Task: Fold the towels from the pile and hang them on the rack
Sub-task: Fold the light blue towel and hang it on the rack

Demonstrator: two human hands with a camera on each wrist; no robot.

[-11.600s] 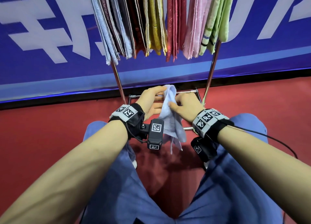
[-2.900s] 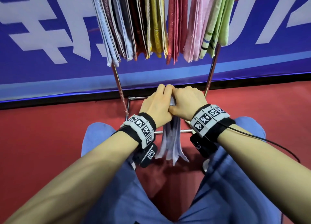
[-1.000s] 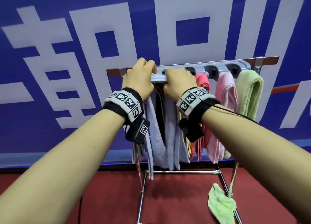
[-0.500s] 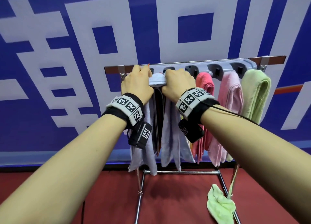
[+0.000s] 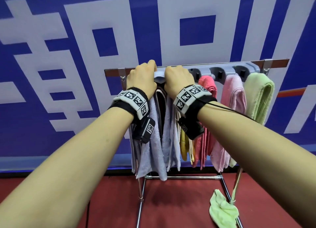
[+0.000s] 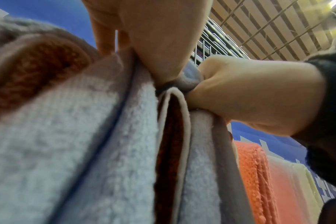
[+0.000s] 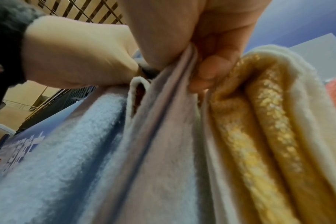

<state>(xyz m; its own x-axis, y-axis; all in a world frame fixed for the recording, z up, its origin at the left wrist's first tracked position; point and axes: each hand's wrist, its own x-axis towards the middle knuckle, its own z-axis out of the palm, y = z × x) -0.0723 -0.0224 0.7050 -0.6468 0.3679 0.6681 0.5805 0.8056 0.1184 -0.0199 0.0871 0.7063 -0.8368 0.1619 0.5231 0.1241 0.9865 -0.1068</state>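
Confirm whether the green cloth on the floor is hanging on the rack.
No: the green cloth lies crumpled on the red floor beside the rack leg.

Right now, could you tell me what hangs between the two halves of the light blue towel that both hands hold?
A dark brown towel with pale edging, seen in the left wrist view.

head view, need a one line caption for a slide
Both hands, left hand and right hand, grip a folded light blue towel at the top of the rack.

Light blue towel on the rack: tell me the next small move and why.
Probably let go with both hands. The light blue towel already lies over the rack, both halves hanging, while the left hand and right hand grip its top fold.
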